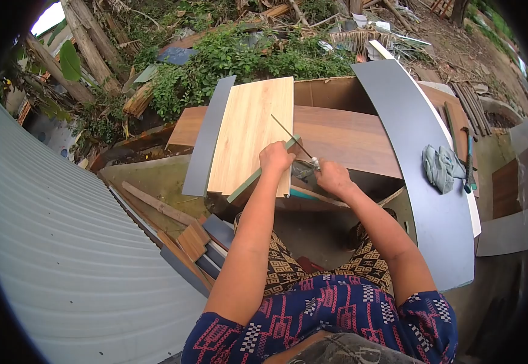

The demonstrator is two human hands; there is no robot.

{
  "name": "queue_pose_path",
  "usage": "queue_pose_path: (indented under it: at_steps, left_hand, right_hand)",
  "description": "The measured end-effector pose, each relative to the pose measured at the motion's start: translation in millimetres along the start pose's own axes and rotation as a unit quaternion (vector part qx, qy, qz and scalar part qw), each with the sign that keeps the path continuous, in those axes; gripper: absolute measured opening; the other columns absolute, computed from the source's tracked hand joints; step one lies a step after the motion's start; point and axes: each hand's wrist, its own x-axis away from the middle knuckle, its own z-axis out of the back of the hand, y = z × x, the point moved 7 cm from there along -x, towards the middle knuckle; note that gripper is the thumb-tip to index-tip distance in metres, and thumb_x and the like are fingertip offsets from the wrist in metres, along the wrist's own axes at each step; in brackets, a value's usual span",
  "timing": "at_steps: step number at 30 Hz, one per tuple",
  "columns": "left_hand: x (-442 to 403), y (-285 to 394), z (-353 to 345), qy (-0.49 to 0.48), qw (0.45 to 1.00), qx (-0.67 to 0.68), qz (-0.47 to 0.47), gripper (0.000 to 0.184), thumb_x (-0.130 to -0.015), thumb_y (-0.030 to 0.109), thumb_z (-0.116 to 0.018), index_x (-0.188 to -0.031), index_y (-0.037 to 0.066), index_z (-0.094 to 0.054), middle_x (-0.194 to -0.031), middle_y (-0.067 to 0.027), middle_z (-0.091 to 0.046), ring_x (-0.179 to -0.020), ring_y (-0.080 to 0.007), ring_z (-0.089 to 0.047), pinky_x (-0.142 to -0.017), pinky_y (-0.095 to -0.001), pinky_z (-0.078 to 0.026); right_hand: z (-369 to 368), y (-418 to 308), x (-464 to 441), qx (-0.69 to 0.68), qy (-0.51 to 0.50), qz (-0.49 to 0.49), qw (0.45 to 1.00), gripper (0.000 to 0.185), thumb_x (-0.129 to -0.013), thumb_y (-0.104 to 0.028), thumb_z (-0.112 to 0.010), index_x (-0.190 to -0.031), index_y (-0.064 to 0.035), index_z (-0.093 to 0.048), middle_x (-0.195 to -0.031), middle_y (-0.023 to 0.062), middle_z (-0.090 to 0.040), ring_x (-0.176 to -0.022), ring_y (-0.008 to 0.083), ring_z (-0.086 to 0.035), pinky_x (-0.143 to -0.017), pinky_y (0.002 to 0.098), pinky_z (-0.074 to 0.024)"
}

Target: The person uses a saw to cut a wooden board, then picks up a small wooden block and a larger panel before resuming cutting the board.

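My left hand [277,158] is closed on a narrow green strip [246,185] that lies slantwise across a light wood-grain board [253,121]. In my right hand [333,178] is the pale handle of a thin dark rod-like tool [286,130]. Its shaft points up and to the left, crossing over the upper end of the strip and the board's right edge. Whether the shaft touches the strip is too small to tell. Under the light board a brown wood-grain board [349,138] runs crosswise.
A long grey board [406,145] at the right carries a crumpled cloth [441,168] and a hammer-like tool [469,162]. Another grey board [209,139] flanks the light one. Board offcuts [193,240] lie lower left, beside corrugated metal sheeting [64,224].
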Motion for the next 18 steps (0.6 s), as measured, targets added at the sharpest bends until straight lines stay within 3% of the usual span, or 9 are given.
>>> queue_pose_path:
  at_steps: [5,8,16,18]
  left_hand:
    - [-1,-1,0,-0.002,1.000,-0.002,0.004,0.038,-0.068,0.037,-0.071,-0.093,0.009,-0.066,-0.093,-0.0142,-0.066,-0.094,-0.0284,-0.062,-0.082,-0.0384,-0.048]
    - [0,-1,0,-0.005,1.000,-0.005,0.006,0.037,-0.068,0.037,-0.072,-0.093,0.009,-0.066,-0.093,-0.0142,-0.066,-0.093,-0.0288,-0.062,-0.082,-0.0387,-0.048]
    - [-2,-2,-2,0.000,1.000,-0.006,-0.003,0.039,-0.068,0.037,-0.072,-0.092,0.008,-0.066,-0.092,-0.0152,-0.066,-0.093,-0.0298,-0.062,-0.081,-0.0394,-0.048]
    - [0,1,2,0.003,1.000,0.000,-0.003,0.034,-0.068,0.031,-0.070,-0.091,0.007,-0.066,-0.091,-0.0151,-0.066,-0.092,-0.0294,-0.063,-0.081,-0.0392,-0.048]
  right_hand:
    - [-3,-17,-23,-0.018,0.030,-0.011,0.999,0.022,-0.080,-0.013,-0.049,-0.096,0.0003,-0.058,-0.090,0.0252,-0.063,-0.089,0.0401,-0.061,-0.078,0.0480,-0.0484]
    - [-8,-11,-17,-0.011,0.013,-0.009,1.000,0.028,-0.084,-0.024,-0.055,-0.100,0.0000,-0.054,-0.091,0.0246,-0.063,-0.090,0.0405,-0.060,-0.078,0.0491,-0.0466]
    - [-12,14,38,0.007,0.009,-0.013,1.000,0.026,-0.084,-0.022,-0.056,-0.094,0.0004,-0.049,-0.081,0.0246,-0.063,-0.080,0.0413,-0.062,-0.073,0.0492,-0.0488]
    - [-9,14,39,0.011,0.007,-0.012,1.000,0.026,-0.084,-0.022,-0.056,-0.095,0.0005,-0.049,-0.081,0.0247,-0.063,-0.080,0.0412,-0.062,-0.073,0.0492,-0.0488]
